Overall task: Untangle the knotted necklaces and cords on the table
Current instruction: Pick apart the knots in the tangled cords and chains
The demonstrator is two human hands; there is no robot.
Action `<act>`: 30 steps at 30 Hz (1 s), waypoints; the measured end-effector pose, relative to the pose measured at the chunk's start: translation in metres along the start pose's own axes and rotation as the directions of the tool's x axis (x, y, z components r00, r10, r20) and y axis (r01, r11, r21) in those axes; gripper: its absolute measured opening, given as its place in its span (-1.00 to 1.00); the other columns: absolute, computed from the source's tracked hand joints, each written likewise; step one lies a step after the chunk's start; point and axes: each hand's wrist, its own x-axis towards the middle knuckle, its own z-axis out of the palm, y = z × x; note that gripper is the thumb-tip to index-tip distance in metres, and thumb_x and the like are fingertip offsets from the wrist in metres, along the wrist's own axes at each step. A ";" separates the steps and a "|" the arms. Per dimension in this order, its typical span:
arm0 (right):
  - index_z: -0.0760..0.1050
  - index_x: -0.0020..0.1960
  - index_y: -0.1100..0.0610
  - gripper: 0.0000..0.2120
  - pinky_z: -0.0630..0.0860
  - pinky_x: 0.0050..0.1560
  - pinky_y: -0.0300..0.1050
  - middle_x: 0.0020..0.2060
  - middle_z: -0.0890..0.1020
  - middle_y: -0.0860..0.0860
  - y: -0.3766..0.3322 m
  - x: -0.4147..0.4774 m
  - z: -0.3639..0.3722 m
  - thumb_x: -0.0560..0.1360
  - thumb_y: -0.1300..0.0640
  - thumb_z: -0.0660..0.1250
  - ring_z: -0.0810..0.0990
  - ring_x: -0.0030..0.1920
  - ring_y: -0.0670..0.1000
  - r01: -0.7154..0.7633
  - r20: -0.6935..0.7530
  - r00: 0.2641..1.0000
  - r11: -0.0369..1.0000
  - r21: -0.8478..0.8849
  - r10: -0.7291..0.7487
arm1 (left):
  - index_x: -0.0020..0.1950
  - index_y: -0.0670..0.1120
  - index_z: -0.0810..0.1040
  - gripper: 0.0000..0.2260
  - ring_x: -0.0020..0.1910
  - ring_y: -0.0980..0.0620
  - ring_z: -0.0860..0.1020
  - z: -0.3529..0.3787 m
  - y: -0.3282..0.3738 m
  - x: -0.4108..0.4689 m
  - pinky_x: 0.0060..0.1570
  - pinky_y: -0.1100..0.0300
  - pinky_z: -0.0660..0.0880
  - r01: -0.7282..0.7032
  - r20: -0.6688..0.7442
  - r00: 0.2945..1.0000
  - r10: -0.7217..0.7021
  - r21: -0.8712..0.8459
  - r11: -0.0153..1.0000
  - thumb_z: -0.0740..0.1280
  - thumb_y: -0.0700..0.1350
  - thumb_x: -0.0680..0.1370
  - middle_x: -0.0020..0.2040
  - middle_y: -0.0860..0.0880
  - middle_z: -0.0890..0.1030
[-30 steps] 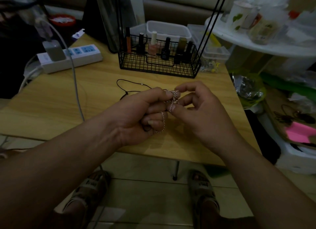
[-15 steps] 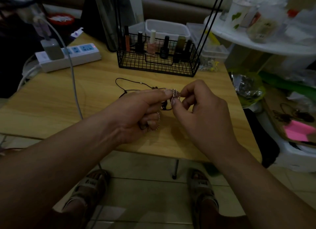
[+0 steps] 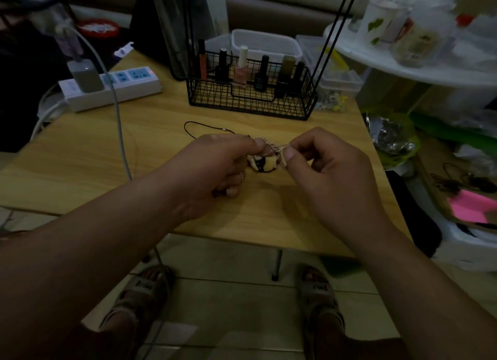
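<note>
A thin silver chain [image 3: 271,144] is pinched tight by the left hand [image 3: 215,166] and the right hand [image 3: 330,171]. It is held just above the table [image 3: 107,155]. A black cord [image 3: 204,127] is tangled in it.

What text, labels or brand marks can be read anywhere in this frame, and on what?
None can be read.
Sandals: strap lettering, too blurred.
Nail polish bottles in the wire basket: label marks too small.
Power strip: no readable marks.
White cup on the shelf: leaf print only.
</note>
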 end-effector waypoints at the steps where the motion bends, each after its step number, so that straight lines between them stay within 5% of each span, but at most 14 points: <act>1: 0.61 -0.07 -0.04 -0.93 0.44 -0.34 -0.21 -0.23 0.64 -0.18 -0.001 0.001 -0.002 0.60 0.06 0.41 0.53 -0.33 -0.06 -0.022 -0.015 1.000 0.999 0.047 0.023 | 0.14 -0.17 0.70 -0.75 -0.50 0.12 0.17 0.000 0.001 -0.001 -0.54 0.26 0.24 -0.012 -0.015 1.000 0.013 0.039 0.999 0.32 -0.04 0.67 -0.44 0.05 0.21; 5: 0.67 -0.05 -0.01 -0.92 0.51 -0.17 -0.19 -0.18 0.69 -0.11 -0.005 0.005 -0.009 0.60 0.06 0.41 0.61 -0.17 -0.10 -0.133 -0.050 0.988 0.965 0.225 0.148 | 0.11 -0.16 0.69 -0.74 -0.52 0.12 0.21 0.000 -0.001 -0.001 -0.52 0.23 0.24 -0.038 -0.041 0.998 0.044 0.138 0.990 0.32 0.00 0.68 -0.45 0.05 0.24; 8: 0.67 -0.12 0.01 -0.84 0.37 -0.26 -0.17 -0.39 0.56 -0.18 -0.004 0.007 -0.012 0.61 0.02 0.39 0.47 -0.36 -0.18 -0.235 -0.030 0.965 0.915 0.328 0.259 | 0.07 -0.17 0.69 -0.73 -0.52 0.11 0.22 0.004 -0.002 -0.002 -0.54 0.24 0.26 -0.060 -0.055 0.996 0.073 0.212 0.975 0.31 0.00 0.68 -0.45 0.04 0.27; 11: 0.64 -0.26 -0.02 -0.68 0.26 -0.34 -0.12 -0.44 0.40 -0.03 -0.006 0.008 -0.011 0.62 -0.09 0.36 0.32 -0.41 -0.06 -0.331 0.024 0.935 0.847 0.416 0.354 | 0.02 -0.15 0.70 -0.66 -0.52 0.11 0.22 0.007 -0.003 -0.002 -0.54 0.23 0.25 -0.063 -0.065 0.995 0.081 0.236 0.970 0.27 0.08 0.70 -0.45 0.04 0.27; 14: 0.60 -0.33 0.00 -0.57 0.26 -0.37 -0.16 -0.48 0.51 -0.09 -0.011 0.009 -0.012 0.63 -0.17 0.29 0.33 -0.46 -0.10 -0.373 0.080 0.919 0.791 0.485 0.385 | -0.03 -0.13 0.70 -0.53 -0.52 0.09 0.22 0.009 -0.002 -0.001 -0.52 0.21 0.24 -0.047 -0.080 0.994 0.068 0.240 0.970 0.20 0.21 0.70 -0.45 0.03 0.25; 17: 0.52 -0.25 0.11 -0.48 0.30 -0.33 -0.15 -0.25 0.71 0.06 -0.016 0.009 -0.015 0.65 -0.27 0.17 0.42 -0.47 -0.19 -0.407 0.108 0.908 0.791 0.457 0.404 | -0.08 -0.13 0.71 -0.47 -0.52 0.07 0.22 0.012 -0.002 -0.002 -0.51 0.19 0.24 -0.042 -0.084 0.995 0.063 0.224 0.974 0.18 0.26 0.69 -0.45 0.01 0.26; 21: 0.59 -0.14 0.08 -0.53 0.37 -0.26 -0.10 -0.16 0.73 0.03 -0.013 0.008 -0.015 0.66 -0.25 0.16 0.47 -0.39 -0.17 -0.417 0.079 0.907 0.857 0.303 0.414 | -0.14 -0.06 0.74 -0.43 -0.51 0.05 0.26 0.012 -0.005 0.000 -0.40 0.14 0.28 -0.050 -0.084 0.993 0.081 0.319 0.946 0.16 0.34 0.65 -0.44 -0.03 0.30; 24: 0.63 -0.08 0.03 -0.57 0.35 -0.28 -0.14 -0.20 0.73 0.00 -0.014 0.009 -0.016 0.67 -0.23 0.16 0.49 -0.41 -0.22 -0.428 0.114 0.903 0.850 0.309 0.413 | -0.15 -0.01 0.74 -0.41 -0.26 0.20 0.19 0.012 -0.002 -0.002 -0.21 0.00 0.44 -0.040 -0.103 0.990 0.094 0.437 0.899 0.17 0.43 0.60 -0.49 0.00 0.32; 25: 0.64 -0.07 0.01 -0.59 0.36 -0.29 -0.13 -0.20 0.73 -0.01 -0.013 0.009 -0.017 0.67 -0.21 0.17 0.50 -0.39 -0.20 -0.423 0.126 0.906 0.855 0.300 0.405 | -0.15 -0.02 0.74 -0.41 0.02 0.20 0.27 0.011 0.000 -0.003 -0.14 0.02 0.48 -0.044 -0.122 0.985 0.119 0.493 0.869 0.19 0.44 0.57 -0.32 -0.16 0.58; 26: 0.65 -0.07 0.00 -0.62 0.38 -0.28 -0.12 -0.20 0.73 -0.01 -0.013 0.010 -0.018 0.67 -0.20 0.19 0.51 -0.36 -0.15 -0.414 0.138 0.910 0.865 0.282 0.391 | -0.17 -0.03 0.73 -0.41 0.09 0.18 0.37 0.011 0.002 -0.003 -0.15 0.10 0.46 -0.060 -0.139 0.977 0.165 0.557 0.828 0.22 0.45 0.54 0.01 0.17 0.43; 27: 0.66 -0.06 -0.02 -0.64 0.40 -0.26 -0.11 -0.20 0.72 0.00 -0.011 0.010 -0.020 0.66 -0.20 0.21 0.52 -0.32 -0.12 -0.403 0.153 0.914 0.877 0.262 0.375 | -0.20 -0.05 0.70 -0.41 -0.23 0.13 0.62 0.009 0.003 -0.003 -0.22 0.16 0.42 -0.080 -0.152 0.964 0.220 0.621 0.780 0.26 0.46 0.51 -0.28 -0.02 0.68; 28: 0.67 -0.05 -0.02 -0.66 0.41 -0.25 -0.10 -0.20 0.72 -0.01 -0.010 0.010 -0.021 0.65 -0.19 0.23 0.52 -0.31 -0.11 -0.395 0.170 0.916 0.885 0.246 0.362 | -0.23 -0.06 0.66 -0.43 -0.40 0.21 0.37 0.007 0.005 -0.003 -0.31 0.18 0.37 -0.087 -0.165 0.948 0.271 0.687 0.721 0.31 0.46 0.48 -0.40 0.16 0.51; 30: 0.68 -0.04 -0.03 -0.68 0.40 -0.25 -0.09 -0.21 0.72 -0.02 -0.008 0.011 -0.025 0.63 -0.19 0.26 0.49 -0.34 -0.13 -0.391 0.196 0.916 0.891 0.232 0.350 | -0.26 -0.05 0.57 -0.48 -0.38 0.10 0.48 0.000 0.009 -0.001 -0.36 0.16 0.33 -0.057 -0.197 0.911 0.362 0.810 0.584 0.39 0.42 0.43 -0.39 0.03 0.54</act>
